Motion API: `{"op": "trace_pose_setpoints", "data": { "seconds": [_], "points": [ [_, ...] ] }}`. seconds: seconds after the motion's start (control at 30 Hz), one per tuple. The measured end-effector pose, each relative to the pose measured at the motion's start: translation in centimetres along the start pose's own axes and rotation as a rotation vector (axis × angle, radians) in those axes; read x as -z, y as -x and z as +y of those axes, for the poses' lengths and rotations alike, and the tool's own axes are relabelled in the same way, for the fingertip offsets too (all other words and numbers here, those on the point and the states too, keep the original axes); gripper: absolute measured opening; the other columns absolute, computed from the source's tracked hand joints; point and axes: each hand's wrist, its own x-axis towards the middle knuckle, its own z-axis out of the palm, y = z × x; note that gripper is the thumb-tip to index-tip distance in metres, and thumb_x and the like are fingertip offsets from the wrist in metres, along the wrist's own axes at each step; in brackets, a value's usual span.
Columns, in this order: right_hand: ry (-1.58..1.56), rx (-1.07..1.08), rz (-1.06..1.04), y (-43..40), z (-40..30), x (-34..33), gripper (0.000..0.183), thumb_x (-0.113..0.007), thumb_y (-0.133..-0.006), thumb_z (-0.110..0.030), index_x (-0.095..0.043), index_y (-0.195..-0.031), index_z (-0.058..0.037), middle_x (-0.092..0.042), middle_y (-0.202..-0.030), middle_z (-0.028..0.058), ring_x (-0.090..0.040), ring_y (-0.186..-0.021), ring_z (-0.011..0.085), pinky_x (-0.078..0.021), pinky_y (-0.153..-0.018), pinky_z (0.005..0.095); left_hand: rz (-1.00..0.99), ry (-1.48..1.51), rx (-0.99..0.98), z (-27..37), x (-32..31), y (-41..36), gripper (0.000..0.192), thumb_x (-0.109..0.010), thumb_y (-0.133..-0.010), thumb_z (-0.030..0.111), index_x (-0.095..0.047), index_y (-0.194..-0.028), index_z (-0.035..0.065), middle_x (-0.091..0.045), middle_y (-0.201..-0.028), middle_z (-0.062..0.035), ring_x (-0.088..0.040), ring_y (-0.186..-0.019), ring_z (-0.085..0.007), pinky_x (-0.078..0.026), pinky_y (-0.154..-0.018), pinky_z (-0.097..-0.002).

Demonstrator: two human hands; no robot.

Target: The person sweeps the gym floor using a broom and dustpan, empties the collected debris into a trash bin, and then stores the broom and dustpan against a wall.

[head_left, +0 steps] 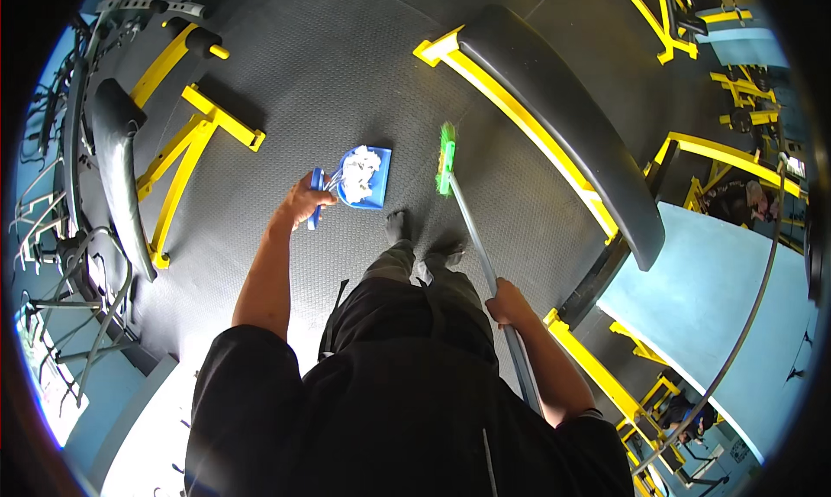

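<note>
My left hand (306, 200) grips the handle of a blue dustpan (378, 192). Crumpled white paper (359, 172), or something like it, lies in the pan. On the right, my right hand (513, 304) is closed around the grey pole (477, 240) of a broom. Its green broom head (446, 159), with green bristles, is out beyond my feet, to the right of the dustpan and apart from it. Whether the pan touches the floor I cannot tell.
Black textured rubber matting (318, 94) covers the floor. A yellow-framed bench with a long black pad (552, 107) stands to the right. Another yellow-framed padded machine (120, 166) is at the left. A light-blue panel (707, 289) rises at the right, with more gym equipment around.
</note>
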Motion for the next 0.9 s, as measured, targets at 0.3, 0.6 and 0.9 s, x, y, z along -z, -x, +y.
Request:
{"op": "trace_pose_setpoints", "data": {
  "seconds": [0.3,0.6,0.9],
  "points": [
    [0.1,0.193,-0.006,-0.4,1.5,-4.8,0.031,-0.054,-0.07,-0.006,-0.047,-0.097,0.0095,-0.06,-0.078,0.0268,-0.063,-0.058,0.0328,-0.0511,-0.051,0.0412,0.018,0.088,0.116,-8.2,-1.1,5.6,0.048,-0.067,-0.063,0.017,-0.051,-0.107,0.0071,-0.054,-0.078,-0.0056,-0.054,-0.067,-0.016,-0.048,-0.055,-0.0333],
    [-0.085,0.323,-0.248,1.0,0.8,-9.3,0.03,-0.058,-0.071,-0.008,-0.056,-0.098,0.0053,-0.062,-0.081,0.0207,-0.063,-0.073,0.0248,-0.0496,-0.068,0.0372,0.168,0.333,0.13,-12.6,-3.3,9.0,0.053,-0.065,-0.066,0.015,-0.047,-0.115,0.0054,-0.054,-0.076,-0.0063,-0.054,-0.069,-0.0154,-0.048,-0.057,-0.0329],
    [-0.009,0.318,-0.072,3.9,3.2,-6.8,0.033,-0.056,-0.071,-0.006,-0.051,-0.102,0.0056,-0.059,-0.071,0.0168,-0.06,-0.057,0.0231,-0.0494,-0.051,0.036,0.246,0.392,0.135,-13.8,-2.4,10.6,0.055,-0.066,-0.065,0.015,-0.049,-0.116,0.007,-0.055,-0.081,-0.0073,-0.056,-0.073,-0.0164,-0.049,-0.057,-0.0315]
  ]
}}
